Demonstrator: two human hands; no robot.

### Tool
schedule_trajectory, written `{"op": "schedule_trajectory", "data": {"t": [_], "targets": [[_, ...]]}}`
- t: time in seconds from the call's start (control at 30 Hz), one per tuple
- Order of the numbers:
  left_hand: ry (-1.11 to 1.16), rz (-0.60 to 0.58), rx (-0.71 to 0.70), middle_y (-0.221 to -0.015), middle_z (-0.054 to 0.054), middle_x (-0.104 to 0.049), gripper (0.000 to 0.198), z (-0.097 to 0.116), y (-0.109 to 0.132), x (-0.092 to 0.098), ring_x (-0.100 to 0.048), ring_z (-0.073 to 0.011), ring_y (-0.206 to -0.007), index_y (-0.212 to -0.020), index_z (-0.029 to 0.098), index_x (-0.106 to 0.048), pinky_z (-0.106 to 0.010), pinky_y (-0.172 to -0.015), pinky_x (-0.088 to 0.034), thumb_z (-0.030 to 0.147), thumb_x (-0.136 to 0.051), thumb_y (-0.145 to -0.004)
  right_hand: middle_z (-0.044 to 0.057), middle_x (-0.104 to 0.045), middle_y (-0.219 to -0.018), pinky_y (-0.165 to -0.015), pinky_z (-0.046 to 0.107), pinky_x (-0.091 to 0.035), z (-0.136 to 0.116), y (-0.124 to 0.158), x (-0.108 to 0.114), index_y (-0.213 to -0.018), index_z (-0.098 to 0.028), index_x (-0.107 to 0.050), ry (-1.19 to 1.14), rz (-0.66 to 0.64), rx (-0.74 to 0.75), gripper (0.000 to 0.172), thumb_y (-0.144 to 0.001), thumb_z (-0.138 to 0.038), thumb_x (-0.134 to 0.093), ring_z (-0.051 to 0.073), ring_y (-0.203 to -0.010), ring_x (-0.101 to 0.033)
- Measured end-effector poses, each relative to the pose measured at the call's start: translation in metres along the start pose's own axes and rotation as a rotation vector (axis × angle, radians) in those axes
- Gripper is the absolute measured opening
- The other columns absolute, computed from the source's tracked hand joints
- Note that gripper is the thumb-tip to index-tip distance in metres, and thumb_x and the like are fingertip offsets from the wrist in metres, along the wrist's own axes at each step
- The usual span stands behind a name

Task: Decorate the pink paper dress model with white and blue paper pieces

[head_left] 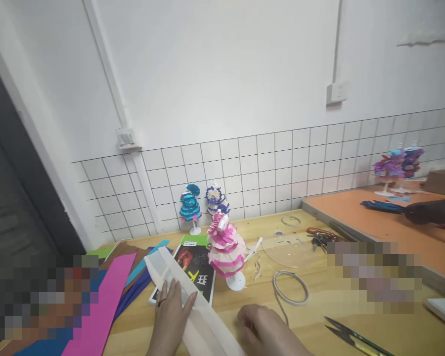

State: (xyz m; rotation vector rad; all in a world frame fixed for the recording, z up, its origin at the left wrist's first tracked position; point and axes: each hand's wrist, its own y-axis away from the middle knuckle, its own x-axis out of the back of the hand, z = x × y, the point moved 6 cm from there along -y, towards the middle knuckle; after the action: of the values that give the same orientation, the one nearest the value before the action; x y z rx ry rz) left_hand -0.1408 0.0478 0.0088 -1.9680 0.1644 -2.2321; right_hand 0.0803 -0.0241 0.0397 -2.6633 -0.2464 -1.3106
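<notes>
A long strip of cream-white crepe paper [181, 277] runs diagonally from the table's middle toward me, with fold lines along it. My left hand [172, 311] rests flat on it, fingers stretched out, a dark ring on one finger. At the strip's right edge is my right hand [265, 329], its fingers curled in and slightly blurred; anything inside them is hidden. Just beyond stands a miniature dress form [227, 247] in a pink and cream ruffled paper dress, on a white round base. Part of the strip covers a dark printed book [198, 269].
Pink paper [100, 301] and blue paper lie at left. Behind stand teal [190, 205] and blue-and-cream [215, 200] dressed forms. To the right are a wire coil [291, 288], thread snips [350, 336], small scraps and pliers-like tools [321, 241]. An orange table [341, 205] adjoins.
</notes>
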Motion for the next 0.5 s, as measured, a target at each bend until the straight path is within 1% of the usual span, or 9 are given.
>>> {"op": "schedule_trajectory", "data": {"t": [0.13, 0.23, 0.33, 0.43, 0.5], "targets": [[0.021, 0.001, -0.004, -0.134, -0.014, -0.040, 0.068, 0.001, 0.003, 0.000, -0.022, -0.0300, -0.129, -0.125, 0.004, -0.042, -0.043, -0.105, -0.020, 0.053, -0.032, -0.078, 0.003, -0.067, -0.071, -0.051, 0.021, -0.030, 0.001, -0.020, -0.030, -0.071, -0.018, -0.062, -0.024, -0.111, -0.125, 0.021, -0.060, -0.011, -0.045, 0.015, -0.065, -0.057], [0.018, -0.005, -0.018, -0.135, -0.015, -0.039, 0.067, 0.002, 0.006, 0.000, -0.023, -0.0307, -0.128, -0.126, 0.007, -0.041, -0.044, -0.104, -0.020, 0.053, -0.032, -0.078, 0.004, -0.067, -0.073, -0.052, 0.022, -0.031, 0.000, -0.023, -0.043, -0.071, -0.018, -0.062, -0.035, -0.141, -0.218, 0.022, -0.054, -0.012, -0.049, 0.018, -0.067, -0.058], [0.013, -0.026, -0.023, -0.135, -0.015, -0.038, 0.065, 0.003, 0.009, 0.000, -0.026, -0.0309, -0.127, -0.127, 0.009, -0.040, -0.043, -0.103, -0.021, 0.052, -0.032, -0.079, 0.003, -0.066, -0.074, -0.053, 0.022, -0.033, 0.000, -0.022, -0.049, -0.070, -0.019, -0.060, -0.094, -0.146, -0.271, 0.023, -0.051, -0.013, -0.050, 0.019, -0.069, -0.058], [0.014, -0.035, -0.009, -0.134, -0.015, -0.038, 0.064, 0.002, 0.011, 0.001, -0.027, -0.0310, -0.127, -0.127, 0.010, -0.041, -0.044, -0.102, -0.022, 0.052, -0.032, -0.079, 0.004, -0.066, -0.076, -0.055, 0.023, -0.035, -0.002, -0.017, -0.049, -0.067, -0.018, -0.059, -0.137, -0.159, -0.262, 0.017, -0.053, -0.017, -0.049, 0.020, -0.073, -0.058], [0.025, -0.028, -0.007, -0.134, -0.016, -0.039, 0.065, 0.002, 0.011, 0.002, -0.027, -0.0313, -0.126, -0.127, 0.011, -0.041, -0.045, -0.102, -0.022, 0.053, -0.031, -0.079, 0.005, -0.065, -0.076, -0.056, 0.023, -0.035, -0.004, -0.014, -0.046, -0.065, -0.017, -0.058, -0.126, -0.176, -0.240, 0.014, -0.055, -0.019, -0.049, 0.020, -0.073, -0.058]]}}
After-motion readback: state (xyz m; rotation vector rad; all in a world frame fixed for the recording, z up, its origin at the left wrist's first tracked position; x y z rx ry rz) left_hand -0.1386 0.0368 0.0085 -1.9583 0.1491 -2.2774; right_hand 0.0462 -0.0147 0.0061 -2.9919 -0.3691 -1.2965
